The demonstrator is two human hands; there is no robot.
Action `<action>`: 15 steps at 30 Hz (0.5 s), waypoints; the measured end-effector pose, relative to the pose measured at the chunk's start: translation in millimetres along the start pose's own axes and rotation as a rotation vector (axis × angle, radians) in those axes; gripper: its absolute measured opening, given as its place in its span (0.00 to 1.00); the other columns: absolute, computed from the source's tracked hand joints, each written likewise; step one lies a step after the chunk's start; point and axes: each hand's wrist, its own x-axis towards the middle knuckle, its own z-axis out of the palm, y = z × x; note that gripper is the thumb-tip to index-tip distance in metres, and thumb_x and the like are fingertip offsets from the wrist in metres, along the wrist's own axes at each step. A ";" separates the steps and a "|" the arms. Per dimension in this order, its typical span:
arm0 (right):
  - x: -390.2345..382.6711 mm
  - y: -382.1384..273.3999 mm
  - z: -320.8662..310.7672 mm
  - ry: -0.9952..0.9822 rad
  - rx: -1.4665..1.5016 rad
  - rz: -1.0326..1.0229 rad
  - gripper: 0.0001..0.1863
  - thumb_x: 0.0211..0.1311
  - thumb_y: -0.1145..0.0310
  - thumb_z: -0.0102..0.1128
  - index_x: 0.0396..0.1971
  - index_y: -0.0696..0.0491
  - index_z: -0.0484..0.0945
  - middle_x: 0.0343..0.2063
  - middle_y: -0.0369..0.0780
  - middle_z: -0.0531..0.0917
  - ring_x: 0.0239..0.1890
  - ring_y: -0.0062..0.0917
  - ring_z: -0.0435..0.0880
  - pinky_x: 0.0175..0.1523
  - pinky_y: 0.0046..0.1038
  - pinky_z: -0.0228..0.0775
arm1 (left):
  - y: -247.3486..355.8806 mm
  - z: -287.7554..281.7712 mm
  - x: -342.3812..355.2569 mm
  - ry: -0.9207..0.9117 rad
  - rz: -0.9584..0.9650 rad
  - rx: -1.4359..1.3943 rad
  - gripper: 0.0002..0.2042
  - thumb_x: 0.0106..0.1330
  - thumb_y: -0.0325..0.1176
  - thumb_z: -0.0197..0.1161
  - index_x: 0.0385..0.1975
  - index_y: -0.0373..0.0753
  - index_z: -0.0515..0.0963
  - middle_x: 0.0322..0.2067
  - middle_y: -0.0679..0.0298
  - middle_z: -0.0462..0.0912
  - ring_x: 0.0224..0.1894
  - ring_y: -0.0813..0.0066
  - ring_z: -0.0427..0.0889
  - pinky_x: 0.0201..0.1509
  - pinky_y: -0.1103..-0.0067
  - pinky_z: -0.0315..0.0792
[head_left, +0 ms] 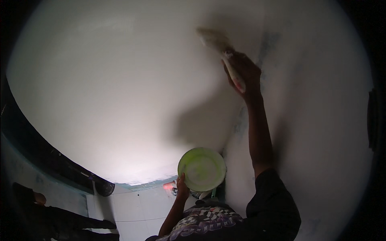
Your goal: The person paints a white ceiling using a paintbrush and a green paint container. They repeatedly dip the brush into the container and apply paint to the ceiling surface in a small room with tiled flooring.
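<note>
High on the white wall (120,88), my right hand (246,72) is closed round the pale handle of a wide paintbrush (234,75). Its bristles are smeared by motion and lie against or close to the wall, near the corner on the right. My left hand (183,186) grips the left rim of a round green bowl (201,169) at waist height. Whitish stuff coats the inside of the bowl. The fingers under the bowl are hidden.
Another person in dark clothes (60,221) stands at the lower left. A second wall (313,120) with bluish patches runs along my right. Pale tiles (132,209) cover the floor. A small orange-red thing (169,185) lies low by the wall, left of the bowl.
</note>
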 end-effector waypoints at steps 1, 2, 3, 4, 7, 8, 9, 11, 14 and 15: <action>-22.4 4.3 -5.5 -0.066 0.001 0.009 0.15 0.49 0.75 0.68 0.40 0.54 0.79 0.37 0.44 0.82 0.38 0.36 0.83 0.44 0.30 0.78 | -4.9 4.0 1.6 0.003 -0.015 -0.006 0.22 0.70 0.43 0.50 0.57 0.33 0.65 0.51 0.57 0.74 0.50 0.68 0.76 0.52 0.73 0.72; -50.6 5.0 -7.0 -0.132 0.008 0.021 0.15 0.50 0.74 0.67 0.40 0.54 0.79 0.38 0.45 0.82 0.39 0.36 0.83 0.46 0.31 0.77 | -7.6 9.3 0.6 0.015 -0.019 -0.007 0.23 0.70 0.43 0.50 0.58 0.33 0.65 0.51 0.57 0.74 0.51 0.68 0.76 0.52 0.72 0.71; -90.2 -0.8 -2.8 -0.227 0.128 0.264 0.13 0.55 0.71 0.63 0.41 0.55 0.79 0.40 0.46 0.82 0.42 0.39 0.82 0.49 0.34 0.75 | -7.9 16.7 -1.9 0.028 -0.022 -0.008 0.23 0.70 0.43 0.50 0.58 0.33 0.64 0.51 0.56 0.74 0.51 0.67 0.76 0.52 0.72 0.71; -118.4 -15.6 -4.2 -0.277 0.089 0.249 0.12 0.57 0.71 0.60 0.42 0.55 0.79 0.41 0.46 0.81 0.44 0.38 0.82 0.50 0.34 0.75 | -6.6 22.3 -3.8 0.044 -0.024 -0.014 0.23 0.70 0.43 0.50 0.58 0.33 0.64 0.51 0.56 0.73 0.51 0.67 0.76 0.53 0.72 0.71; -184.9 -60.5 -15.3 -0.560 0.219 0.386 0.31 0.35 0.77 0.66 0.48 0.53 0.76 0.48 0.45 0.78 0.51 0.40 0.77 0.55 0.36 0.73 | -3.4 37.0 -6.1 0.046 -0.047 -0.001 0.25 0.69 0.43 0.50 0.60 0.34 0.61 0.54 0.54 0.72 0.55 0.62 0.73 0.58 0.68 0.69; -192.8 -72.8 -15.5 -0.547 0.291 0.471 0.23 0.39 0.75 0.65 0.42 0.53 0.77 0.44 0.45 0.80 0.46 0.41 0.80 0.50 0.37 0.75 | -6.0 37.5 -5.9 0.039 -0.046 -0.006 0.24 0.70 0.43 0.50 0.60 0.34 0.62 0.53 0.55 0.72 0.54 0.63 0.74 0.57 0.69 0.70; -200.2 -74.0 -14.8 -0.627 0.307 0.503 0.21 0.40 0.74 0.64 0.40 0.54 0.78 0.42 0.45 0.81 0.44 0.42 0.80 0.48 0.37 0.75 | -7.3 37.2 -4.6 0.030 -0.050 -0.009 0.24 0.70 0.43 0.50 0.59 0.33 0.62 0.52 0.55 0.73 0.52 0.65 0.75 0.55 0.70 0.70; -209.4 -74.2 -14.7 -0.786 0.339 0.565 0.16 0.42 0.73 0.63 0.36 0.55 0.78 0.39 0.45 0.82 0.40 0.42 0.81 0.45 0.38 0.75 | -11.7 36.4 0.2 0.016 -0.053 0.003 0.24 0.70 0.43 0.50 0.59 0.33 0.63 0.51 0.56 0.73 0.51 0.66 0.76 0.54 0.71 0.71; -180.0 -39.0 -31.4 -0.622 0.212 0.500 0.18 0.40 0.76 0.63 0.38 0.54 0.79 0.41 0.46 0.82 0.45 0.39 0.80 0.51 0.36 0.74 | -21.7 36.8 4.5 0.012 -0.046 0.020 0.23 0.70 0.43 0.50 0.58 0.33 0.63 0.50 0.56 0.74 0.50 0.67 0.76 0.54 0.72 0.71; -170.3 -15.9 -37.8 -0.516 0.179 0.487 0.23 0.37 0.78 0.64 0.41 0.53 0.79 0.45 0.45 0.81 0.50 0.37 0.79 0.56 0.35 0.71 | -23.0 40.3 6.7 0.005 -0.043 0.012 0.23 0.71 0.43 0.50 0.58 0.33 0.64 0.50 0.56 0.74 0.50 0.67 0.76 0.54 0.72 0.71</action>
